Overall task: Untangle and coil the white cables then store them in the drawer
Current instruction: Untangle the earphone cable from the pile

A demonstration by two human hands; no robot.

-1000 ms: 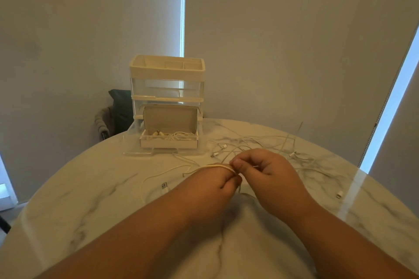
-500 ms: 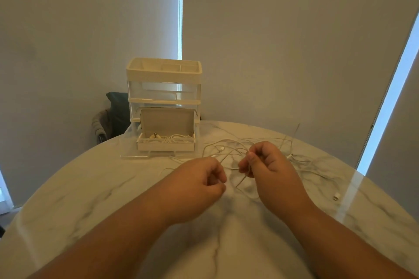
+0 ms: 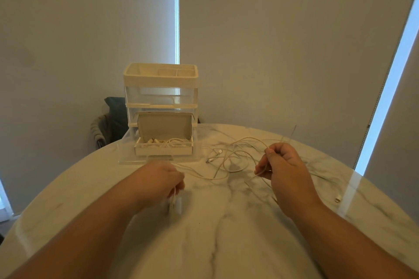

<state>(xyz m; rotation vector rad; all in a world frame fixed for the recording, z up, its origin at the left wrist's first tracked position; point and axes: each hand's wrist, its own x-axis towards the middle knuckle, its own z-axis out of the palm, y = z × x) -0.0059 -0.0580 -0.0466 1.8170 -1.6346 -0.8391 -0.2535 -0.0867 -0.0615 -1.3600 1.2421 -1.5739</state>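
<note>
A tangle of white cables [image 3: 235, 154] lies on the marble table [image 3: 215, 233], between my hands and the organizer. My left hand [image 3: 158, 181] grips one end of a white cable, and a blurred loop of it hangs below the fingers. My right hand [image 3: 281, 165] pinches the same cable farther along, raised a little above the table. The cable sags between the two hands. The bottom drawer [image 3: 164, 149] of the clear organizer [image 3: 161, 88] is pulled out, with an open cardboard box in it that holds coiled white cables.
A loose white connector [image 3: 337, 199] lies near the table's right edge. Two more plugs [image 3: 214, 155] lie just right of the drawer. A dark chair with a grey cloth [image 3: 108, 120] stands behind the table on the left. Blinds cover the windows behind.
My hands were close together at the table's middle; they have drawn apart, the left going left and nearer me, the right going right, stretching the cable between them.
</note>
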